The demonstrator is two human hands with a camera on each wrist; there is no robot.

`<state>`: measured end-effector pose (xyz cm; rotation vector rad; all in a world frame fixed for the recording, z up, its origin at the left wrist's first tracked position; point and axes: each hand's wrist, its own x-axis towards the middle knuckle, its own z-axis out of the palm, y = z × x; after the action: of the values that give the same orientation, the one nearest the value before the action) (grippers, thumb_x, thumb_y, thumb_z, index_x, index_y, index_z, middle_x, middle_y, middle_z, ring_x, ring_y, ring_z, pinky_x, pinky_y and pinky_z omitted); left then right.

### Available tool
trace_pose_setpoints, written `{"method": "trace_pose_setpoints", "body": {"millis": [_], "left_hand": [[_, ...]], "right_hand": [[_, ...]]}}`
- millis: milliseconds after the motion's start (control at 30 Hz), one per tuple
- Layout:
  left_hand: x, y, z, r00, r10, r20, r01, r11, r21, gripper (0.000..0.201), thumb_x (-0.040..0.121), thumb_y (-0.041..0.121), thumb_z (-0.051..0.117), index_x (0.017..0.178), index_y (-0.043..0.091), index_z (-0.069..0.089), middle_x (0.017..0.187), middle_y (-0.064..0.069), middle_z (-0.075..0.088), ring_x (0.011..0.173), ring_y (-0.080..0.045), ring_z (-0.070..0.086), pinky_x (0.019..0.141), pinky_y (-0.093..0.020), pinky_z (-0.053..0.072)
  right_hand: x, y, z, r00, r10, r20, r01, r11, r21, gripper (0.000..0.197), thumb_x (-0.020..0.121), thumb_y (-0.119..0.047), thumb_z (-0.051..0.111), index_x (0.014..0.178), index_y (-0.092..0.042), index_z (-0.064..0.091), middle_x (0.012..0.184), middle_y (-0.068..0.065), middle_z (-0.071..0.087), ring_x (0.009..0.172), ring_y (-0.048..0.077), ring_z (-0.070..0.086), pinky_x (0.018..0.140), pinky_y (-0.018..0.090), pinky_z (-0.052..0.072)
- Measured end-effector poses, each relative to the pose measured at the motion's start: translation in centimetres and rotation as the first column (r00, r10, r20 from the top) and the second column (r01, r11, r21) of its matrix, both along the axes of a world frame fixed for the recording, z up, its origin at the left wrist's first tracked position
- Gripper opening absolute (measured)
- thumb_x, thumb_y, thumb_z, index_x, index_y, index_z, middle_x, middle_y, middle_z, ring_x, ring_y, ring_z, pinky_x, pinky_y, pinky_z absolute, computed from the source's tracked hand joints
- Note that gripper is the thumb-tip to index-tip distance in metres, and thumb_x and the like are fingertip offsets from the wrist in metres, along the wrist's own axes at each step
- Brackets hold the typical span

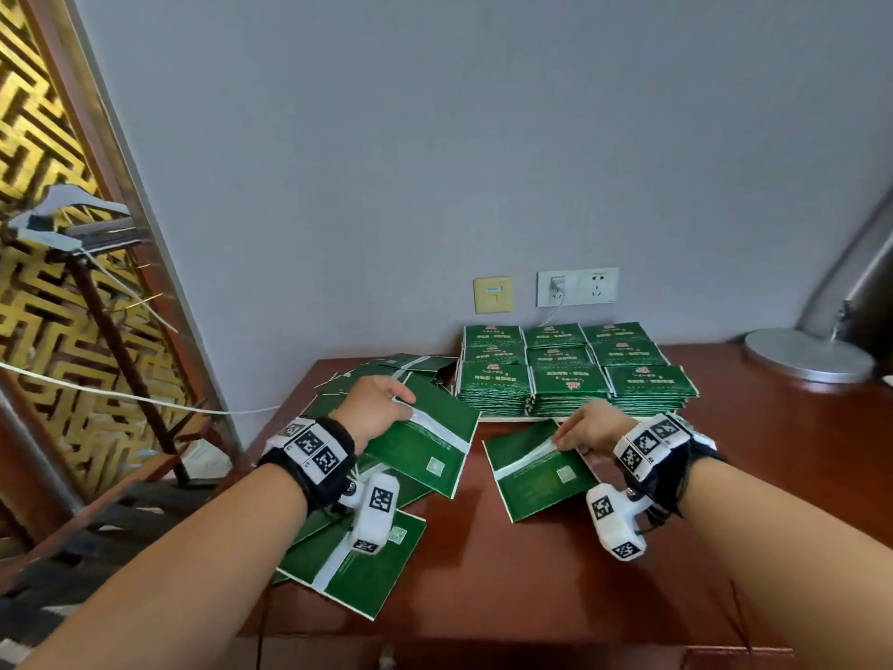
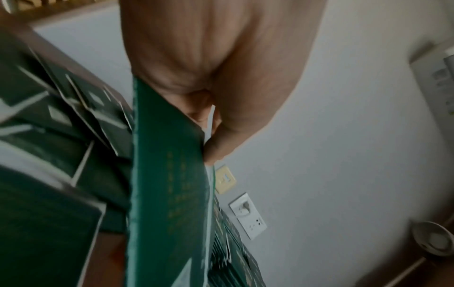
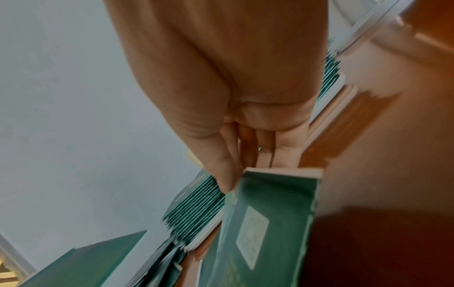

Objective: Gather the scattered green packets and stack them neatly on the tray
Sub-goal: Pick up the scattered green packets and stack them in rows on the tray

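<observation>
Each hand pinches one flat green foil packet by its edge: the left hand (image 1: 374, 403) lifts its packet (image 1: 425, 440) off the loose heap (image 1: 352, 558), the right hand (image 1: 592, 427) has its packet (image 1: 534, 471) just before the white tray (image 1: 512, 419). Such thin grips could let either slip or land crooked. Nine stacks (image 1: 568, 374) fill the tray on the red-brown desk (image 1: 507, 573); the loose packets overlap too much to count.

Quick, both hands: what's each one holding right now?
Left hand: pinching a green packet by its edge.
Right hand: pinching another green packet by its white strip.
</observation>
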<state>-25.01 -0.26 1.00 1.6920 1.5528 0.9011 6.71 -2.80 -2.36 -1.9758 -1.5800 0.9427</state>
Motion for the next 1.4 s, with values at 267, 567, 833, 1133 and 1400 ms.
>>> {"method": "trace_pose_setpoints", "body": {"millis": [267,567,833,1133,1400], "left_hand": [[6.4,0.5,-4.2,0.985,-0.109,-0.135,0.096,0.99,-0.101,0.009,0.085,0.003,0.067,0.093,0.002,0.072,0.083,-0.003,0.063,0.062,-0.012,0.052,0.064,-0.023,0.048],[6.7,3.0,-5.3,0.828,-0.182,-0.53,0.189,0.981,-0.042,0.006,0.084,0.022,0.069,0.083,0.017,0.067,0.086,0.003,0.068,0.078,-0.014,0.063,0.077,-0.029,0.052],[9.3,5.1,-6.7,0.682,-0.316,-0.659,0.343,0.935,-0.093,0.021,0.09,0.035,0.066,0.109,0.028,0.063,0.117,0.006,0.063,0.108,-0.017,0.058,0.102,-0.043,0.045],[9.7,6.1,-7.4,0.668,-0.329,-0.668,0.318,0.937,-0.144,0.052,0.081,0.031,0.077,0.128,0.023,0.057,0.129,0.003,0.058,0.121,-0.021,0.054,0.107,-0.052,0.038],[9.7,6.2,-6.8,0.689,-0.314,-0.653,0.278,0.947,-0.161,0.059,0.077,0.026,0.082,0.13,0.013,0.059,0.127,0.0,0.061,0.115,-0.021,0.058,0.104,-0.041,0.045]], "right_hand": [[5.3,-1.8,-1.0,0.994,-0.036,0.106,0.046,0.995,-0.087,0.016,0.082,-0.014,0.073,0.098,-0.008,0.074,0.067,0.003,0.064,0.059,0.015,0.059,0.052,0.024,0.051],[5.2,1.4,-0.4,0.915,0.12,0.385,-0.128,0.992,-0.004,0.033,0.082,-0.024,0.074,0.114,-0.017,0.068,0.114,0.0,0.067,0.102,0.018,0.063,0.088,0.028,0.05],[3.5,4.4,-1.1,0.8,0.292,0.524,-0.314,0.948,-0.049,0.042,0.086,-0.023,0.07,0.126,-0.021,0.06,0.129,0.001,0.06,0.114,0.021,0.058,0.097,0.032,0.048],[3.0,5.6,-1.9,0.726,0.367,0.582,-0.373,0.921,-0.116,0.064,0.077,-0.021,0.078,0.135,-0.017,0.053,0.131,0.006,0.057,0.117,0.025,0.054,0.096,0.032,0.047],[3.5,5.5,-1.3,0.8,0.293,0.524,-0.301,0.951,-0.073,0.061,0.074,-0.014,0.079,0.13,-0.011,0.057,0.126,0.008,0.061,0.111,0.025,0.059,0.091,0.031,0.05]]}}
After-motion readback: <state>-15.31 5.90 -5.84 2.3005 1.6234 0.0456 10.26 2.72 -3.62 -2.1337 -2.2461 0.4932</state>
